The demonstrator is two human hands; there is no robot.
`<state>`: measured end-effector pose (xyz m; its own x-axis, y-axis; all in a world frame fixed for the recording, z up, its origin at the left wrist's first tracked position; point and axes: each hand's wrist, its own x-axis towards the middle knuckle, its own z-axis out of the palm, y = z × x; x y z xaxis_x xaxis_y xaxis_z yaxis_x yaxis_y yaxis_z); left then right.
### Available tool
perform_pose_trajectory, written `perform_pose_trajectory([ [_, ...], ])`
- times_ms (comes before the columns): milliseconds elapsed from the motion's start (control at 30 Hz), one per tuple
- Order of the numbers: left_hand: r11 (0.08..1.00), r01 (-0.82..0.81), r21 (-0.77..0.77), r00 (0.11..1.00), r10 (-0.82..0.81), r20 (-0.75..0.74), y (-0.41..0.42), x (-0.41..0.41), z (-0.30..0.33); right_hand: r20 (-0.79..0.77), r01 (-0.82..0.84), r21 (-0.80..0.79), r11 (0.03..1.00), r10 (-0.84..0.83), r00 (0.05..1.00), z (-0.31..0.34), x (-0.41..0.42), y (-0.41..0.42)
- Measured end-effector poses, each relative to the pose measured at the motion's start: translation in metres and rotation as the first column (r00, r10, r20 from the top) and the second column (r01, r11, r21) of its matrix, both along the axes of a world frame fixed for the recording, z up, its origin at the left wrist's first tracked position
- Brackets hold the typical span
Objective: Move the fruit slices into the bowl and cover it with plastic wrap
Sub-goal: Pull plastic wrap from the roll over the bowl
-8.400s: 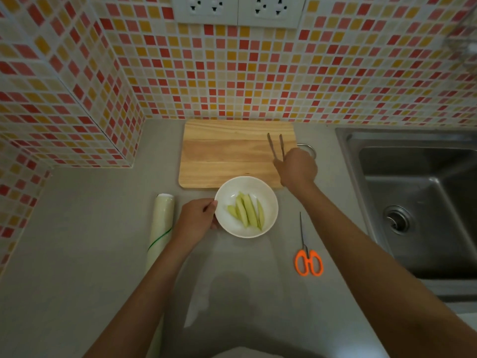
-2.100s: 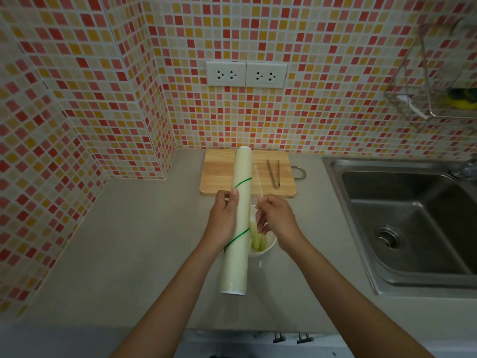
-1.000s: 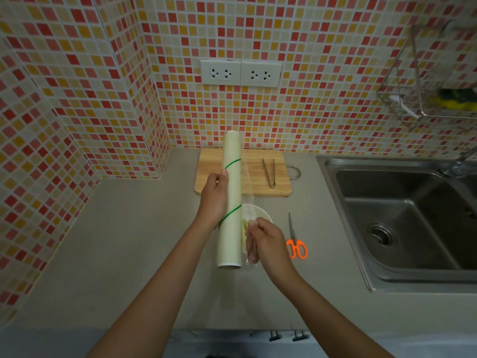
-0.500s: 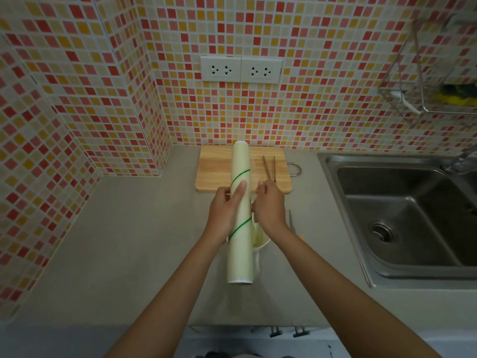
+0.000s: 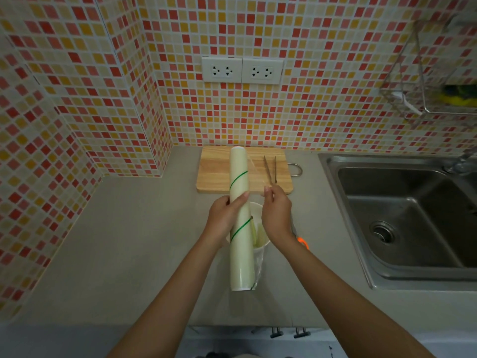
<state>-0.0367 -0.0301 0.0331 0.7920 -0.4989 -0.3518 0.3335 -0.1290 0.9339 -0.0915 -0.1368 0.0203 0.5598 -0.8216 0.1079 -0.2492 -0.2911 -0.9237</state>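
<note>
The grey countertop [image 5: 129,241] is bounded by tiled walls at the back and left, by the steel sink [image 5: 402,220] on the right, and by its near edge below; broad bare surface is left to the left of the hands. The roll of plastic wrap [image 5: 240,228] is held raised over the white bowl [image 5: 259,244], gripped around its middle by the left hand [image 5: 223,218]. The film's loose edge is pinched by the right hand [image 5: 276,213], just beside the roll. Pale fruit slices [image 5: 255,232] are glimpsed inside the bowl. Tongs [image 5: 271,170] lie on the wooden cutting board [image 5: 214,171] behind; orange scissors [image 5: 302,242] are mostly hidden under the right wrist.
</note>
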Motion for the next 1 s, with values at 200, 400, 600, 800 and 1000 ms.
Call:
perform_pose_trajectory([
  [200, 1.0, -0.003, 0.013, 0.999, 0.004, -0.043, -0.006, -0.001, -0.001, 0.063, 0.077, 0.055, 0.996, -0.08, 0.995, -0.004, -0.005, -0.004],
  [400, 0.999, -0.044, 0.025, 0.998, 0.043, 0.051, -0.001, 0.004, -0.006, 0.088, 0.106, 0.083, 0.991, -0.113, 0.99, -0.007, -0.011, -0.009],
  [600, 0.998, -0.027, 0.062, 1.0, 0.027, 0.011, -0.002, 0.004, -0.009, 0.087, 0.116, 0.077, 0.99, -0.123, 0.989, -0.01, -0.013, -0.017],
  [800, 0.997, -0.031, 0.069, 0.999, 0.028, 0.036, 0.003, 0.007, -0.014, 0.066, 0.105, 0.082, 0.991, -0.11, 0.992, -0.02, -0.017, -0.023],
  [1000, 0.997, -0.035, 0.066, 0.998, 0.038, -0.04, 0.002, 0.01, -0.021, 0.03, 0.087, 0.092, 0.992, -0.09, 0.996, -0.03, -0.021, -0.031],
])
